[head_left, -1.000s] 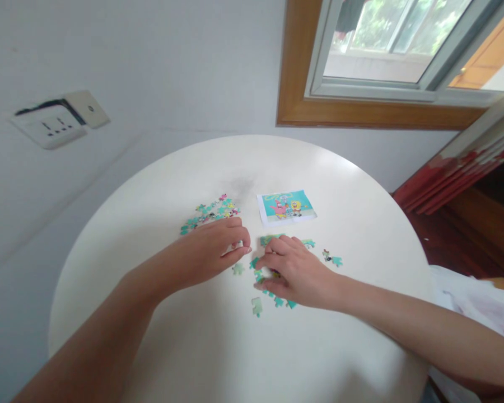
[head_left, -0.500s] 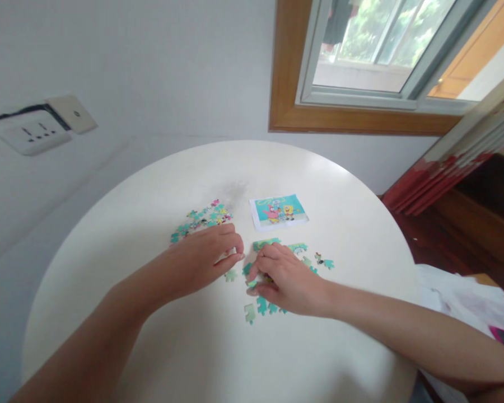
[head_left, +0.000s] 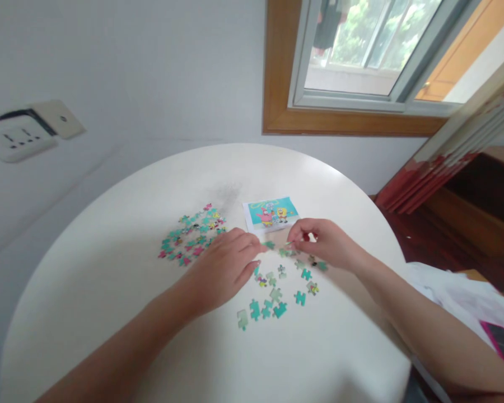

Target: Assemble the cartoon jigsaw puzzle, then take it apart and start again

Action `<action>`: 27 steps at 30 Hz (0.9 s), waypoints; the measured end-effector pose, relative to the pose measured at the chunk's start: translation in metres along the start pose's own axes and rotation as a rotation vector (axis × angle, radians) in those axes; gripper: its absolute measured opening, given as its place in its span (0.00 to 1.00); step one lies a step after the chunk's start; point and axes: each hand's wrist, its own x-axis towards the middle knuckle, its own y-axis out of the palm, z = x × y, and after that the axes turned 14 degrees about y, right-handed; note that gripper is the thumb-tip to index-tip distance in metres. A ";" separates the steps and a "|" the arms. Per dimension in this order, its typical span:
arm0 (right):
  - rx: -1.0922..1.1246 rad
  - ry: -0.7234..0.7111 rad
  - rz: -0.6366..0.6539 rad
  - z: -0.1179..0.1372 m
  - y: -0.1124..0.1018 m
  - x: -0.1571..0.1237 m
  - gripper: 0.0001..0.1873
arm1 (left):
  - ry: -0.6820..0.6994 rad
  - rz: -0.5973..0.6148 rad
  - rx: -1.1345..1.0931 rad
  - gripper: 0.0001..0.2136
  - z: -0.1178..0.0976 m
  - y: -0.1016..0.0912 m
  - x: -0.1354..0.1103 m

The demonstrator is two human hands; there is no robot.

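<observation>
My right hand pinches a small puzzle piece between thumb and fingertips, just below the picture card. Extended over the table, my left hand has its thumb apart from the fingers, and its index fingertip is by a green piece in the upper row. Under that hand's fingers some pieces are hidden. Loose teal and pale green pieces lie between and below the hands. The picture card, showing a pink starfish and a yellow sponge cartoon figure, lies flat beyond them.
A heap of mixed puzzle pieces spreads left of the card. The round white table stands against a wall with a socket. To the right are a white plastic bag and a pink-edged phone.
My right hand has lifted off the middle pieces and moved up and right, uncovering them. My left hand has shifted right and down, revealing more of the heap. The view has tilted slightly.
</observation>
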 end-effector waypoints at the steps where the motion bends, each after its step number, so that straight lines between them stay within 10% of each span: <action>1: -0.005 0.055 -0.005 -0.007 -0.009 0.003 0.04 | 0.016 0.005 0.007 0.14 -0.004 0.006 0.004; 9: -0.166 0.225 0.042 -0.037 -0.018 0.019 0.06 | 0.066 0.035 0.018 0.20 -0.024 0.037 0.021; 27: -0.149 0.173 0.106 -0.050 -0.022 0.024 0.09 | 0.076 0.057 -0.005 0.20 -0.023 0.035 0.027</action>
